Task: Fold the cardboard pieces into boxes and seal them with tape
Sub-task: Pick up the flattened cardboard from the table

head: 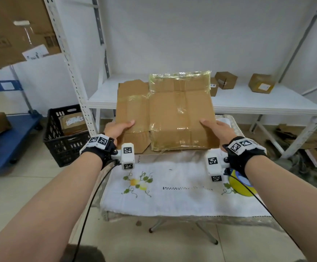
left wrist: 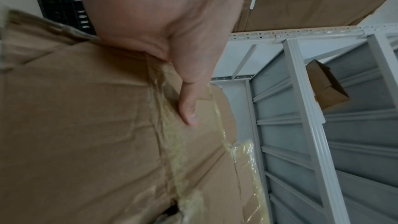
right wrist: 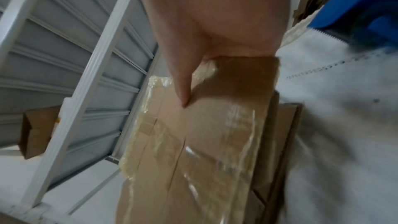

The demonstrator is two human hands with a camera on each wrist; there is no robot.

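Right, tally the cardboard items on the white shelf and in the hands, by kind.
Flattened brown cardboard piece with old clear tape, held in both hands: 1
Small folded brown cardboard boxes on the white metal shelf: 3 ()
Total: 4

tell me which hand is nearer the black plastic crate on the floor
Left. The left hand grips the flattened brown cardboard's edge beside the black plastic crate; the right hand grips the far edge.

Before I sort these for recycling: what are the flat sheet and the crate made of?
Flat sheet: brown matte cardboard, creased, with glossy yellowed clear tape wrinkled over its seams. Crate: looks like black moulded plastic, with slotted lattice walls.
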